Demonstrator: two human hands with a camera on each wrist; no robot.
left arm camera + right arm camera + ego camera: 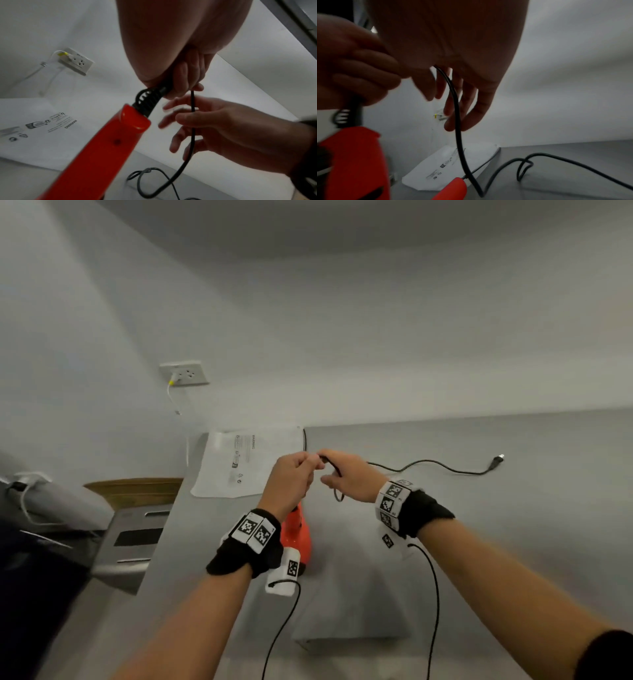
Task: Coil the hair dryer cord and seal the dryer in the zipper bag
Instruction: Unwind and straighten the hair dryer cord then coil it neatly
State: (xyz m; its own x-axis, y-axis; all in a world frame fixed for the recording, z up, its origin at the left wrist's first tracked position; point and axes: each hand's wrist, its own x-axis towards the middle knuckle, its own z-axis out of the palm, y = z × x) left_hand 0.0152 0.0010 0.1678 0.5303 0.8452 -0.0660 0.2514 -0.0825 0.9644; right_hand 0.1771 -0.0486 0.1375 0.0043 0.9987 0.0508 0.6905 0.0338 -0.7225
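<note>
My left hand (291, 477) grips the black cord (428, 463) at its ribbed strain relief (147, 101), and the orange hair dryer (298, 537) hangs below it above the grey table (496, 542). Close to its right, my right hand (346, 477) pinches the cord between thumb and index, with the other fingers (467, 108) loosely straight. From there the cord (458, 128) drops in a loop, kinks on the table and trails right to its plug (497, 461). The clear zipper bag (239, 463) with printed warnings lies flat behind the hands, at the table's far left corner.
A wall socket (185, 373) above the bag holds a white cable with a yellow plug. Left of the table stand a brown board (137, 491) and a grey machine (130, 542). Black wrist-camera cables (435, 594) hang from both wrists.
</note>
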